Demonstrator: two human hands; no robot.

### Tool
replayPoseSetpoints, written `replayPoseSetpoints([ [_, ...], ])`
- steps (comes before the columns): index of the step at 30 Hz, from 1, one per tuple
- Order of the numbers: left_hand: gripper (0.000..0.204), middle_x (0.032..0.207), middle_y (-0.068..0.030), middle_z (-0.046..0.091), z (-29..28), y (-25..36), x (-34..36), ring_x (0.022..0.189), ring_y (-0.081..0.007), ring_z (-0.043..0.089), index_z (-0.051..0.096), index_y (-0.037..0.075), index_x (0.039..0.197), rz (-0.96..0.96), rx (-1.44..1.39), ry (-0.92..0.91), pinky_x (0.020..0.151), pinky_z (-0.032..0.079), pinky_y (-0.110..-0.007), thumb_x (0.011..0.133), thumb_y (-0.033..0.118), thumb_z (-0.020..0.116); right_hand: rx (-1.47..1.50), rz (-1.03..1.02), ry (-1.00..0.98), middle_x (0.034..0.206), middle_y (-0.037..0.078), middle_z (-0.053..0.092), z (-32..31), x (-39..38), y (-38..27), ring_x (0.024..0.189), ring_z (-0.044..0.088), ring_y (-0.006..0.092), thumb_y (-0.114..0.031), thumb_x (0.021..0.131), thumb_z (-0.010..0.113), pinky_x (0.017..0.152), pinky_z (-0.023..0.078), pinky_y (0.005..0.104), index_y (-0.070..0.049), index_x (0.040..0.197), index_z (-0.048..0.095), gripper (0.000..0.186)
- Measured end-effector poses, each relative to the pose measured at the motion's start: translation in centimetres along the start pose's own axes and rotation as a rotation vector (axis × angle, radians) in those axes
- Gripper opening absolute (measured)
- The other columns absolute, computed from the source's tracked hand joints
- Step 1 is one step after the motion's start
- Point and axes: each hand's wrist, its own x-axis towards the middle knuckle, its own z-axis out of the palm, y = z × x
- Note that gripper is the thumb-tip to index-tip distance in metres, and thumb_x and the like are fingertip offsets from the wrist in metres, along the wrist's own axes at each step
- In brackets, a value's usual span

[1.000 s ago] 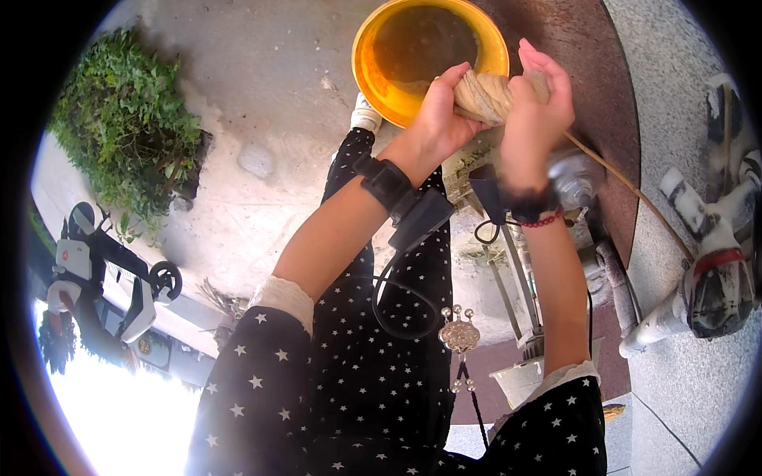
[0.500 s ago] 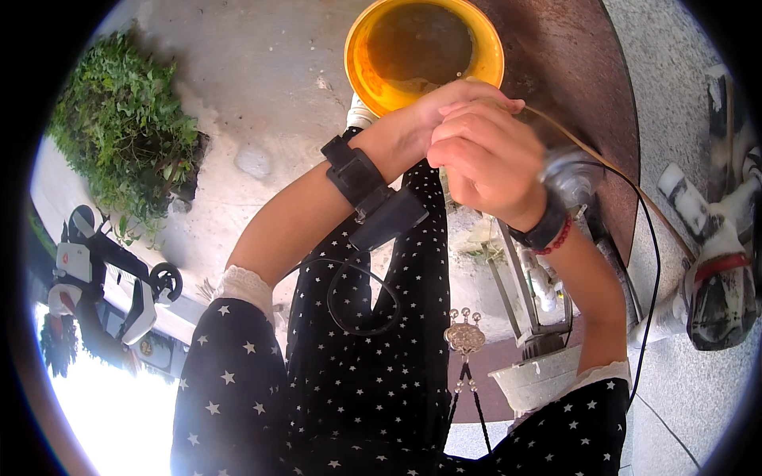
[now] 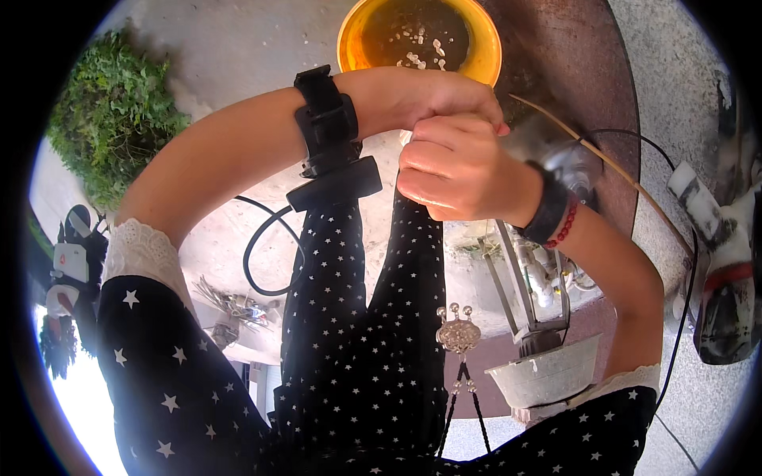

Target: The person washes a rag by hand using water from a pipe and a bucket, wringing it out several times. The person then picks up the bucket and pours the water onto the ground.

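My left hand (image 3: pixel 452 97) and my right hand (image 3: pixel 467 170) are pressed together just in front of a yellow basin (image 3: pixel 494 49). Both are closed, the right in a fist below the left. What they grip, if anything, is hidden by the fingers. The right hand's skin looks wet. Dark water (image 3: pixel 417 28) fills the basin's bottom, with pale drops or splashes over its surface. A black strapped device (image 3: pixel 327 131) sits on my left wrist. A dark band (image 3: pixel 548 208) and a red bead bracelet (image 3: pixel 565 224) circle the right.
A thin brown stick (image 3: pixel 611 163) slants across the round brown tabletop (image 3: pixel 583 47) on the right. Below lies a grey plastic tub (image 3: pixel 548 373). A leafy plant (image 3: pixel 111 119) stands left, a scooter (image 3: pixel 73 262) beyond it. A silvery pendant (image 3: pixel 459 335) hangs before me. Black cable (image 3: pixel 248 258) loops under my left arm.
My left forearm has swung up and outward, its elbow farther left. The right fist has shifted slightly left and down. Pale drops now show in the basin.
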Motion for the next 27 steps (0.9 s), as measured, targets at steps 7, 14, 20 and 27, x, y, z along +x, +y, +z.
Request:
replayPoseSetpoints([
  [7, 0.023, 0.061, 0.0028, 0.051, -2.0, -0.4, 1.0, 0.055, -0.0038, 0.043, 0.055, 0.006, 0.064, -0.092, 0.372, 0.023, 0.053, 0.033, -0.021, 0.08, 0.022, 0.056, -0.073, -0.111, -0.045, 0.059, 0.002, 0.043, 2.7, 0.1, 0.8, 0.057, 0.046, 0.016, -0.012, 0.049, 0.057, 0.049, 0.042, 0.0269, -0.008, 0.051, 0.044, 0.014],
  [14, 0.02, 0.079, -0.0096, 0.063, -0.3, 0.8, 2.6, 0.072, -0.0207, 0.057, 0.067, 0.006, 0.084, -0.197, 1.128, 0.238, 0.068, 0.042, -0.034, 0.075, 0.015, 0.051, -0.29, -0.153, -0.289, 0.062, 0.003, 0.056, 5.2, -1.5, 1.9, 0.065, 0.056, 0.0174, -0.013, 0.058, 0.059, 0.054, 0.047, 0.0279, -0.007, 0.054, 0.057, 0.008],
  [20, 0.016, 0.078, -0.013, 0.065, -0.6, -0.6, 4.6, 0.074, -0.0293, 0.063, 0.068, 0.006, 0.078, -0.145, 1.23, 0.531, 0.064, 0.049, -0.038, 0.07, 0.012, 0.055, -0.471, -0.184, -0.412, 0.062, 0.002, 0.059, 7.2, -2.2, 3.4, 0.067, 0.058, 0.0172, -0.012, 0.058, 0.059, 0.055, 0.048, 0.0303, -0.011, 0.053, 0.06, 0.005],
  [27, 0.016, 0.07, -0.0167, 0.063, -0.2, -1.9, 5.6, 0.068, -0.0306, 0.063, 0.067, 0.005, 0.075, 0.017, 1.448, 0.782, 0.062, 0.049, -0.035, 0.073, 0.015, 0.054, -0.376, 0.019, -0.372, 0.058, 0.002, 0.057, 10.0, -2.6, 4.5, 0.063, 0.057, 0.0158, -0.012, 0.059, 0.057, 0.056, 0.047, 0.0297, -0.011, 0.053, 0.06, 0.007],
])
